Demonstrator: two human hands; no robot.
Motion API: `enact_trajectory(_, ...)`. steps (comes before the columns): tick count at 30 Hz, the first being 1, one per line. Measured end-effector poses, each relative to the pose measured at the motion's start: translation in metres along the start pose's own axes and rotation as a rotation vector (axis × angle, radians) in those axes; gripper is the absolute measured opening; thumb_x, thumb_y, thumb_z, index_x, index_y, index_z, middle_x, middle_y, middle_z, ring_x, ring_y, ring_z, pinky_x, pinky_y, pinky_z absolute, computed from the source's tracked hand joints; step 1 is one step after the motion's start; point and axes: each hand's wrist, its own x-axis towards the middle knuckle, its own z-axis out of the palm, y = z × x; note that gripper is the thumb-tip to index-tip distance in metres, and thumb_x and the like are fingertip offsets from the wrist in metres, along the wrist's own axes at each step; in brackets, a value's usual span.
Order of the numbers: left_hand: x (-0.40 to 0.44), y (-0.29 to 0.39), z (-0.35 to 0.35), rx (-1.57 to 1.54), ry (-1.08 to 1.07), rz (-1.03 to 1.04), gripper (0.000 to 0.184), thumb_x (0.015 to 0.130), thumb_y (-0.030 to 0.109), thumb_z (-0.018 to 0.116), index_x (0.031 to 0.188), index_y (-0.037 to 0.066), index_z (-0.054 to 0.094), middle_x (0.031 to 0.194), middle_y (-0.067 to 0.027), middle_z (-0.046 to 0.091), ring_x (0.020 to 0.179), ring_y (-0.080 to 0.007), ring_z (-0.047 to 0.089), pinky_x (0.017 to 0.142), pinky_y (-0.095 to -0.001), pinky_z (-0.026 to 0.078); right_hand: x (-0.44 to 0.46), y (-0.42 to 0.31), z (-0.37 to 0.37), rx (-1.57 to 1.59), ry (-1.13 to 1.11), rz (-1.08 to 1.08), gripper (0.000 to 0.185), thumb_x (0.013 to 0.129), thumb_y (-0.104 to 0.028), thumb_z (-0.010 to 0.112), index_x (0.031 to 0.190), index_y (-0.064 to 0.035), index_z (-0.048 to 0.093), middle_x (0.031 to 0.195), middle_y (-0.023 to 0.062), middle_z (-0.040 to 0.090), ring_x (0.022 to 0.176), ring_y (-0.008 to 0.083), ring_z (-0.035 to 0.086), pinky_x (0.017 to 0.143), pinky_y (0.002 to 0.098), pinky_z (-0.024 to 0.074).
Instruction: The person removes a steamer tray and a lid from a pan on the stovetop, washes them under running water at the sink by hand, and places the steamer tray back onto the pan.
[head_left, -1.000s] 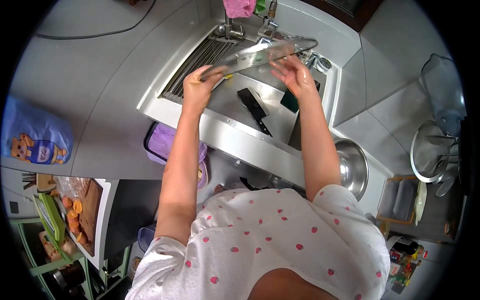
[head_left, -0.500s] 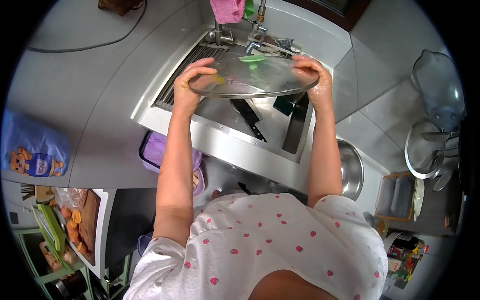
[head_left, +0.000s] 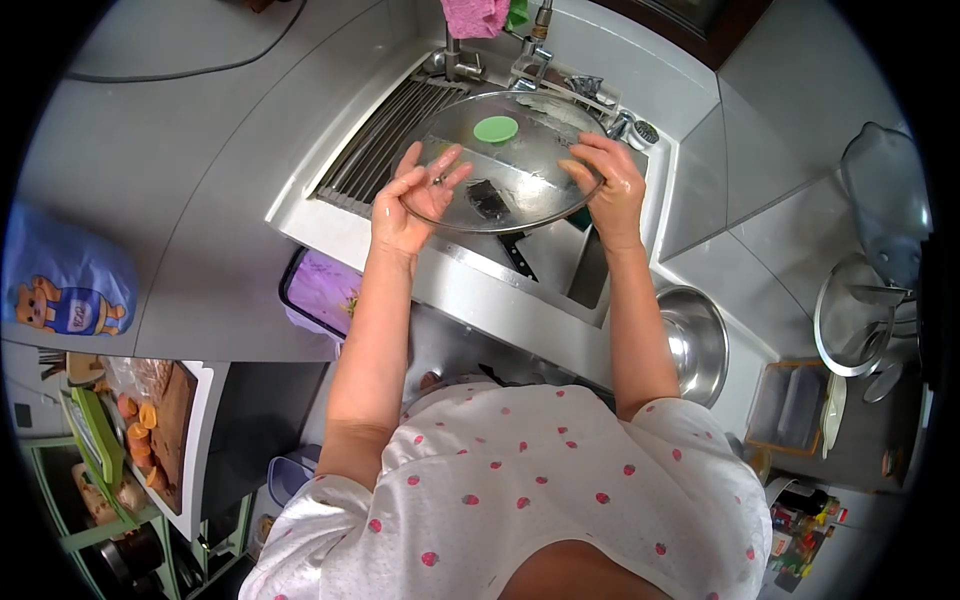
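A round glass pot lid [head_left: 540, 175] with a green knob [head_left: 495, 129] is tilted above the sink [head_left: 560, 265]. Water and wet smears show on the glass. My left hand [head_left: 403, 215] supports its left rim, the fingers somewhat spread and partly seen through the glass. At the right rim, my right hand [head_left: 615, 195] pinches the edge between thumb and fingers. Beneath the lid, a black-handled knife [head_left: 518, 258] lies in the basin, its upper part seen through the glass.
A slatted drying rack [head_left: 365, 145] covers the sink's left side, with taps [head_left: 535, 65] behind. A steel bowl [head_left: 697, 340] stands to the right. Below left are a purple-lined bin [head_left: 325, 280] and a board with cut orange pieces [head_left: 180, 430].
The lid has tipped from nearly edge-on so that its face shows more, and it has come slightly lower and left. My left fingers have spread; the view has shifted a little.
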Motion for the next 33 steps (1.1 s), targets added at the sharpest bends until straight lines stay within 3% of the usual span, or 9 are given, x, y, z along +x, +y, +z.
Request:
enact_trajectory(2,0.001,0.001,-0.002,0.063,0.039,-0.022,0.067,0.077,-0.002,0.043,0.135,0.013,0.011,0.127,-0.0303,0.032,0.108,-0.0464,0.043,0.064,-0.0340,0.055,-0.004,0.005,0.000,-0.023,-0.037,0.036,0.024,0.063,-0.011,0.072,0.084,-0.0052,0.063,0.092,0.0096,0.060,0.080,0.0231,0.059,0.068,0.0291,0.0485)
enact_trajectory(7,0.013,0.008,0.027,0.236,-0.164,0.076,0.072,0.078,-0.001,0.043,0.136,0.014,0.003,0.128,-0.0312,0.032,0.108,-0.0468,0.044,0.063,-0.0334,0.055,0.006,-0.008,-0.007,-0.082,0.115,0.051,0.024,0.067,-0.012,0.070,0.088,-0.0053,0.064,0.099,0.0119,0.060,0.083,0.0257,0.060,0.071,0.0319,0.0482)
enact_trajectory(10,0.033,0.013,0.015,0.100,0.166,-0.130,0.077,0.074,-0.005,0.044,0.137,0.012,0.003,0.126,-0.0315,0.035,0.104,-0.0470,0.047,0.057,-0.0286,0.053,0.003,0.015,-0.004,-0.108,-0.119,0.113,0.024,0.067,-0.013,0.070,0.090,-0.0055,0.064,0.100,0.0126,0.060,0.084,0.0270,0.060,0.073,0.0323,0.0480)
enact_trajectory(13,0.028,0.003,0.010,0.108,0.230,-0.116,0.078,0.073,-0.006,0.045,0.137,0.012,0.003,0.123,-0.0308,0.038,0.101,-0.0464,0.050,0.053,-0.0270,0.051,-0.009,0.016,-0.005,-0.099,-0.133,0.204,0.024,0.068,-0.014,0.069,0.091,-0.0061,0.064,0.100,0.0128,0.060,0.085,0.0273,0.060,0.074,0.0323,0.0478)
enact_trajectory(17,0.018,0.002,0.028,0.244,0.009,0.045,0.079,0.075,-0.005,0.045,0.138,0.014,0.002,0.122,-0.0290,0.041,0.097,-0.0438,0.053,0.052,-0.0252,0.050,-0.003,0.008,-0.001,-0.024,0.026,0.205,0.024,0.069,-0.013,0.068,0.091,-0.0062,0.064,0.101,0.0121,0.060,0.087,0.0263,0.059,0.073,0.0319,0.0475)
enact_trajectory(21,0.013,0.003,0.018,0.192,0.188,-0.029,0.072,0.076,-0.001,0.046,0.137,0.010,0.008,0.123,-0.0271,0.041,0.098,-0.0415,0.054,0.057,-0.0279,0.049,0.002,0.012,0.002,0.048,-0.125,0.327,0.020,0.072,-0.008,0.065,0.092,-0.0058,0.064,0.102,0.0115,0.060,0.088,0.0251,0.059,0.073,0.0292,0.0469)
enact_trajectory(27,-0.004,0.013,0.019,0.212,0.096,0.130,0.069,0.077,0.000,0.046,0.136,0.008,0.010,0.123,-0.0276,0.041,0.097,-0.0418,0.054,0.057,-0.0292,0.050,0.000,0.016,0.024,0.356,-0.036,0.252,0.034,0.076,0.004,0.046,0.108,-0.0022,0.055,0.127,0.0158,0.041,0.091,0.0241,0.059,0.072,0.0296,0.0484)
enact_trajectory(30,-0.015,0.016,0.016,0.205,0.087,0.195,0.066,0.077,0.000,0.045,0.134,0.005,0.012,0.119,-0.0279,0.044,0.092,-0.0419,0.056,0.057,-0.0294,0.055,0.004,-0.003,0.024,1.165,0.255,0.786,0.039,0.083,-0.005,0.044,0.119,0.0055,0.037,0.124,0.0194,0.042,0.087,0.0293,0.061,0.059,0.0305,0.0494)
enact_trajectory(33,-0.024,0.026,0.023,0.283,0.190,0.227,0.061,0.077,-0.001,0.046,0.132,0.003,0.019,0.120,-0.0294,0.042,0.095,-0.0441,0.054,0.053,-0.0272,0.054,0.009,0.002,0.031,1.327,0.168,1.090,0.031,0.087,-0.014,0.044,0.113,0.0024,0.039,0.111,0.0192,0.053,0.084,0.0276,0.062,0.051,0.0253,0.0459)
